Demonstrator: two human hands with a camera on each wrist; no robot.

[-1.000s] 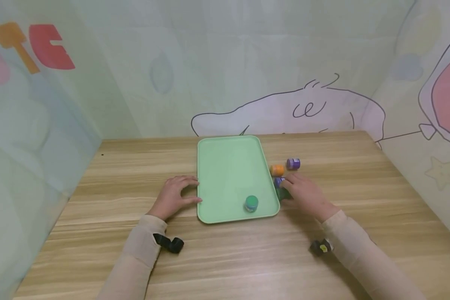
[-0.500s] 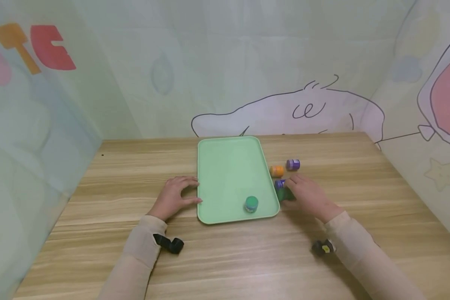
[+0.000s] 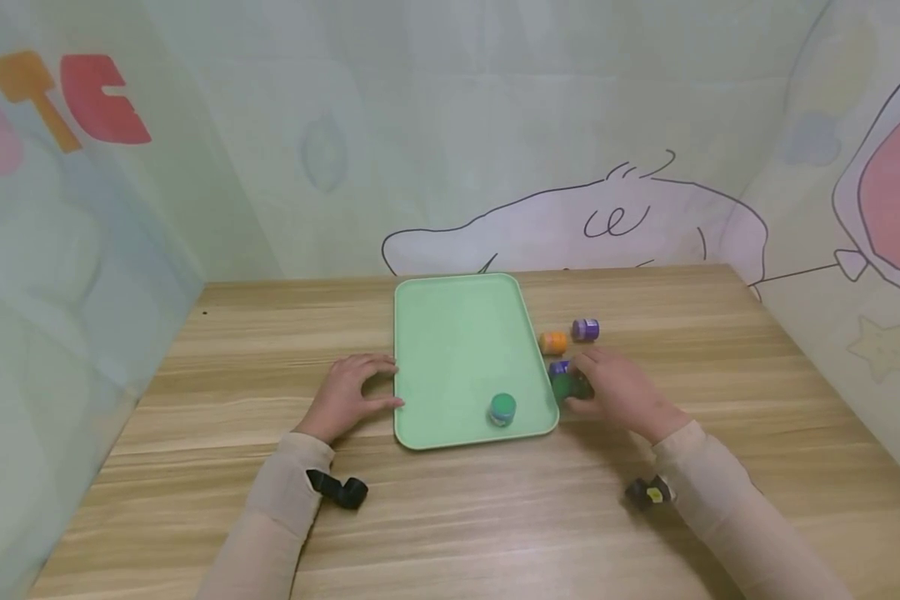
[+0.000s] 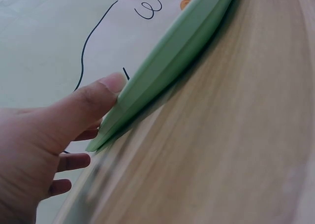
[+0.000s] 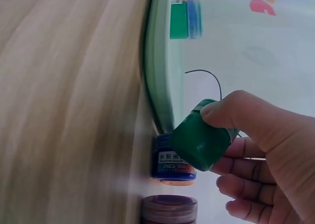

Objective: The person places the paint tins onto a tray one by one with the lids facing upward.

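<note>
Right of the tray (image 3: 457,342), the right hand (image 3: 624,392) is pinching a tilted, dark green jar (image 5: 199,143) between thumb and fingers, near a blue jar (image 5: 173,176) whose label (image 5: 170,158) is showing "水粉" above smaller, blurred print. Along the tray's left edge, the left hand (image 3: 347,396) is touching the rim with thumb and fingers spread apart.

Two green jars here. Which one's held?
The darker green jar: it's tilted, gripped by the right hand. The other green jar, brighter, stands upright on the tray with no hand on it.
</note>
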